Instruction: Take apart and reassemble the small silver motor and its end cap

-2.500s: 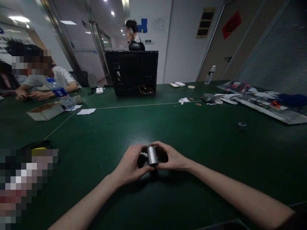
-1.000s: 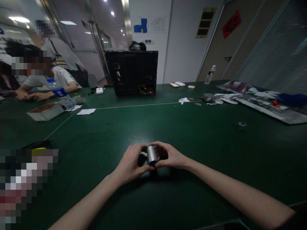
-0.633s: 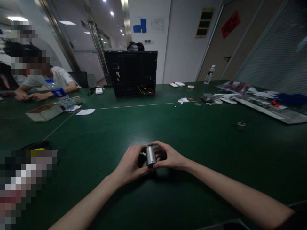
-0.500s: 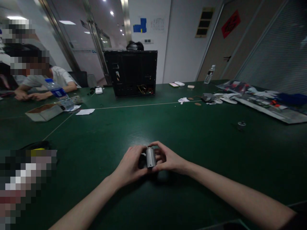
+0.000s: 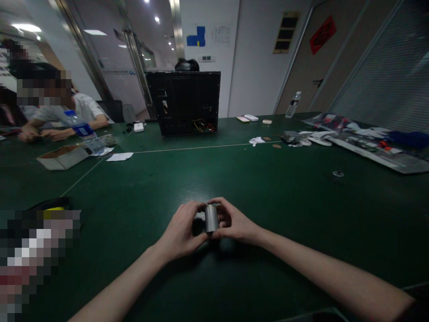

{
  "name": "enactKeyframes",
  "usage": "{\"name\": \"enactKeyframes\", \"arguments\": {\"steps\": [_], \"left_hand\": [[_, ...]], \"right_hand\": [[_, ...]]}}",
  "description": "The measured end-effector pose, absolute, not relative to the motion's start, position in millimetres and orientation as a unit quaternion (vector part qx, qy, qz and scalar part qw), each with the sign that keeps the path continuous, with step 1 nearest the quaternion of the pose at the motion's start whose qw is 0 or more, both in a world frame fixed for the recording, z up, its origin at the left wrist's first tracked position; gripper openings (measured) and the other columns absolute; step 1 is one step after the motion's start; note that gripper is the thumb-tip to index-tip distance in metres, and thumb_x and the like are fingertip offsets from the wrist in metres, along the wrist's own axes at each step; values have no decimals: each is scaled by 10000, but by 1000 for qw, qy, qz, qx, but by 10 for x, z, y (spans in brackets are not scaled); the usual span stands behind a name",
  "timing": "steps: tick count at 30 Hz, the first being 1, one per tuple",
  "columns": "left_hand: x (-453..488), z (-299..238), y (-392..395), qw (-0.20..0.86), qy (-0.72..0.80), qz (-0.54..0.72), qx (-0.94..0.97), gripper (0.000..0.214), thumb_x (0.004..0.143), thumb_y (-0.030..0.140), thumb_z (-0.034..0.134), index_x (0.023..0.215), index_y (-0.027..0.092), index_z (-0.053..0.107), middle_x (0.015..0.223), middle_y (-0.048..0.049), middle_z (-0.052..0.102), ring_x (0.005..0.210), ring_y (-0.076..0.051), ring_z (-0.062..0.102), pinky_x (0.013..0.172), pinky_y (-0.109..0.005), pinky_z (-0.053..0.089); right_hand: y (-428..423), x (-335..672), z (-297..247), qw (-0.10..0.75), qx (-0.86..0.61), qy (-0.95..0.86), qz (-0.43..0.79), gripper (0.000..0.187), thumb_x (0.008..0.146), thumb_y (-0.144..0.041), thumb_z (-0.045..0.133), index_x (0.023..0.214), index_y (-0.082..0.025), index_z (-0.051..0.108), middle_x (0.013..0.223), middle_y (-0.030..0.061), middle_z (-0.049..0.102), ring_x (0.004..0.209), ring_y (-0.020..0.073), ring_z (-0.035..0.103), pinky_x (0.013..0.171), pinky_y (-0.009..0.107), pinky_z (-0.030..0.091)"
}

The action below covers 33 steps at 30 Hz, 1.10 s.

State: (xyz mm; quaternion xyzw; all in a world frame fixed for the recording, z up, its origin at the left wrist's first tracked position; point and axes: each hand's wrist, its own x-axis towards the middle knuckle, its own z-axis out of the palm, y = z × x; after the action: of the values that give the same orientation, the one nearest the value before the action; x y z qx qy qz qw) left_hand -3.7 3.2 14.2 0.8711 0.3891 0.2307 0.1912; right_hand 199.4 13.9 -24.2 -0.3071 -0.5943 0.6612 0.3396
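Observation:
A small silver metal cylinder (image 5: 211,218) stands nearly upright between my two hands, just above or on the green table; I cannot tell whether its base touches. My left hand (image 5: 184,229) grips it from the left, its thumb at the lower end and fingertips near the top. From the other side my right hand (image 5: 232,220) has its index finger over the upper end and its thumb at the bottom edge, with the other fingers curled behind. Smooth, plain metal faces me. The far side of the cylinder is hidden.
A black panel-like casing (image 5: 186,103) with exposed wires stands at the back. Leftward are an open box (image 5: 62,157), a bottle (image 5: 85,130) and a seated person (image 5: 89,109). A small round part (image 5: 338,174) and a cluttered board (image 5: 375,154) lie right.
The cylinder has turned about its long axis: the small hole and lengthwise lines that faced me are out of sight. Both hands stay almost in place.

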Motion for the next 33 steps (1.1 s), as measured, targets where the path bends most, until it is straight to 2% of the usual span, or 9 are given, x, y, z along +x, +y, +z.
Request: {"name": "enactKeyframes", "arguments": {"steps": [4, 11, 20, 24, 26, 29, 33], "left_hand": [[-41, 101, 49, 196, 417, 233, 856, 477, 737, 312, 680, 1142, 182, 463, 1075, -91, 587, 974, -264, 567, 826, -412, 468], [-53, 68, 65, 207, 432, 238, 845, 521, 726, 452, 692, 1132, 191, 495, 1063, -88, 605, 957, -269, 581, 807, -406, 477], [-44, 60, 61, 206, 408, 234, 858, 536, 694, 417, 712, 1127, 185, 496, 1044, -90, 605, 936, -267, 583, 833, -416, 464], [-68, 112, 44, 213, 397, 226, 864, 666, 651, 455, 741, 1194, 196, 456, 1101, -95, 577, 978, -281, 559, 856, -433, 455], [-81, 116, 39, 222, 392, 225, 864, 674, 690, 464, 709, 1243, 205, 422, 1138, -100, 562, 1007, -283, 543, 870, -435, 449], [-85, 95, 39, 236, 397, 226, 858, 531, 798, 413, 607, 1253, 211, 421, 1150, -101, 564, 1012, -272, 535, 874, -428, 439], [-50, 68, 44, 223, 415, 221, 854, 332, 801, 374, 617, 1069, 194, 540, 991, -71, 619, 899, -245, 562, 815, -387, 447]], "right_hand": [[154, 2025, -259, 330, -290, -599, 669, 822, 562, -252, 829, 1242, -269, 366, 1168, 64, 468, 884, 138, 556, 680, 244, 479], [177, 2051, -252, 335, -294, -578, 683, 722, 620, -247, 795, 1234, -235, 415, 1041, 44, 527, 790, 105, 555, 650, 214, 466], [146, 2037, -207, 306, -270, -590, 696, 773, 600, -218, 802, 1226, -273, 352, 1038, 34, 547, 766, 117, 603, 669, 259, 498], [144, 2031, -235, 328, -278, -633, 643, 772, 603, -223, 801, 1234, -275, 360, 1065, 41, 538, 825, 133, 588, 660, 248, 492], [139, 2025, -249, 341, -288, -659, 606, 762, 616, -231, 792, 1247, -276, 367, 1075, 43, 534, 857, 143, 575, 672, 255, 489], [110, 2010, -248, 344, -308, -705, 538, 742, 649, -240, 767, 1271, -284, 365, 1062, 34, 534, 777, 119, 559, 643, 254, 481], [58, 1985, -221, 353, -304, -788, 403, 624, 704, -188, 701, 1251, -261, 410, 1113, 46, 531, 791, 124, 541, 676, 265, 472]]}}
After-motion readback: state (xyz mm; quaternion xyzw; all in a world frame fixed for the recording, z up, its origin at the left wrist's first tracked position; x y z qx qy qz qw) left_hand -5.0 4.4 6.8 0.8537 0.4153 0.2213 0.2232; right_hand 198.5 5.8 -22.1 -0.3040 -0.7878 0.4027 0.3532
